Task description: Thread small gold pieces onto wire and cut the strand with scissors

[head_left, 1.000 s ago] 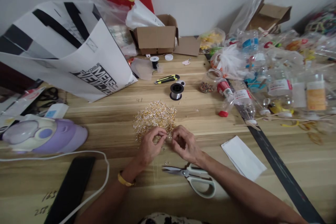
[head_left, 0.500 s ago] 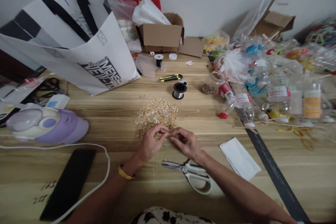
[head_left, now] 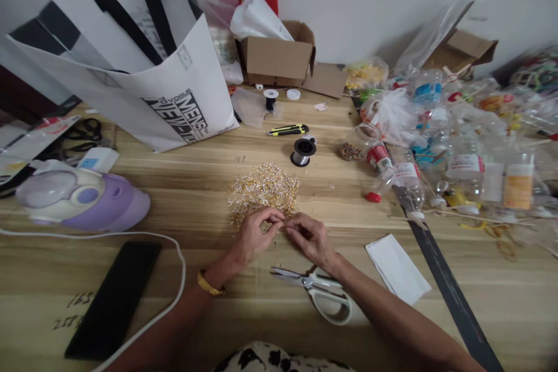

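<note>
A heap of small gold and silver metal pieces lies in the middle of the wooden table. At its near edge my left hand and my right hand meet fingertip to fingertip, both pinched on a tiny piece too small to name. A gold bangle sits on my left wrist. Scissors with pale handles lie just under my right wrist.
A white printed bag lies at the back left, a purple device and black phone with a white cable at the left. Thread spool, utility knife, cardboard box, white paper, and several bottles and bags crowd the right.
The view has shifted slightly, so everything sits a little further right in the picture. My hands stay pinched together at the heap's near edge with only small finger movements.
</note>
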The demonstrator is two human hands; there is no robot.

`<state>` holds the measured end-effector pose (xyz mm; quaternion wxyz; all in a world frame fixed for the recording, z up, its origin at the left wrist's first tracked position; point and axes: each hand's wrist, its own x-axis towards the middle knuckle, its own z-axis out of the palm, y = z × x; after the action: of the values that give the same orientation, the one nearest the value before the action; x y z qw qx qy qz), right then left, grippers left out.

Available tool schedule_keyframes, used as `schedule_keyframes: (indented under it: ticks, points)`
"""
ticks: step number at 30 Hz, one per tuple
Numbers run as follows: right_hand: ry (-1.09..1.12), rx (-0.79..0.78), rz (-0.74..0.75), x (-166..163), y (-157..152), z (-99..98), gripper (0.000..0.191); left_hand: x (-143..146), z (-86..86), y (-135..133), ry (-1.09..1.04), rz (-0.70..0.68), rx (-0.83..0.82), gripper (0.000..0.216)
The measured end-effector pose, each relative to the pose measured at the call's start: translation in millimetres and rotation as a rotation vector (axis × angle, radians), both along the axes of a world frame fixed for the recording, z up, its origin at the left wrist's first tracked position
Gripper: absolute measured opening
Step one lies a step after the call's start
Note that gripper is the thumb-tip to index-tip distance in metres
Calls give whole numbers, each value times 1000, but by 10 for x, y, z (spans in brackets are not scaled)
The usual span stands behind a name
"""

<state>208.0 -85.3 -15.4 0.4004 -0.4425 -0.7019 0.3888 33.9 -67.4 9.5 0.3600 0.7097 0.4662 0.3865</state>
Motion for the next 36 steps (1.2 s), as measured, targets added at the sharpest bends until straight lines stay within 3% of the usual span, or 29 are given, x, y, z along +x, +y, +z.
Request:
schedule_keyframes:
  ticks: [22,36]
  points:
    - [-17,41,8,0,7,-16,7,-3,-125,9,-25,0,-23,12]
    - [-22,90,32,1,24,-28,8,6,-92,-7,61,-22,46,12]
